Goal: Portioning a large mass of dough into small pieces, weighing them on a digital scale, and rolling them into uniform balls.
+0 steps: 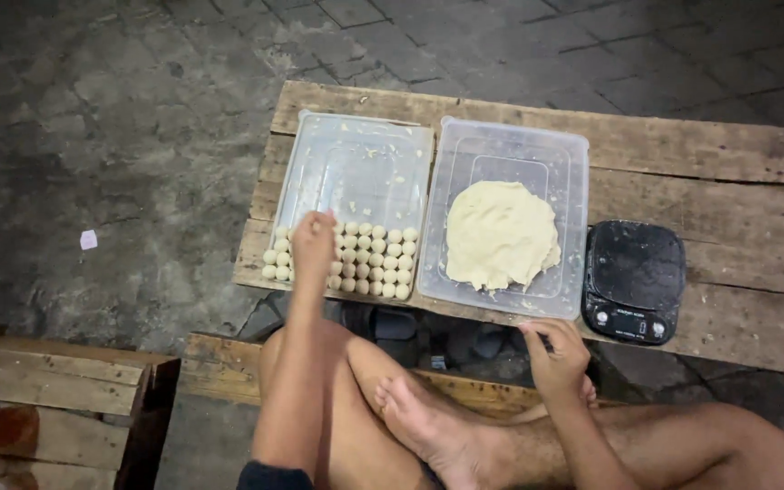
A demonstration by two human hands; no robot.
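On the wooden plank surface [682,150] two clear plastic trays stand side by side, their long edges touching. The left tray [355,168] holds rows of small pale dough balls [383,263] packed along its near end, the far part bare but for crumbs. The right tray [514,154] holds a flat, rounded mass of pale dough [501,233]. Just right of it sits a black digital kitchen scale [634,281] with rounded corners, a small display along its near edge. The left hand [313,247] reaches over the near end of the left tray, fingers curled down onto the dough balls; whether it grips one cannot be told. The right hand [557,356] hovers at the surface's near edge, below the right tray, fingers loosely curled, and what it holds cannot be told. Bare crossed legs [428,426] fill the foreground. A wooden crate [65,390] sits at lower left on the dark paved ground [92,136].
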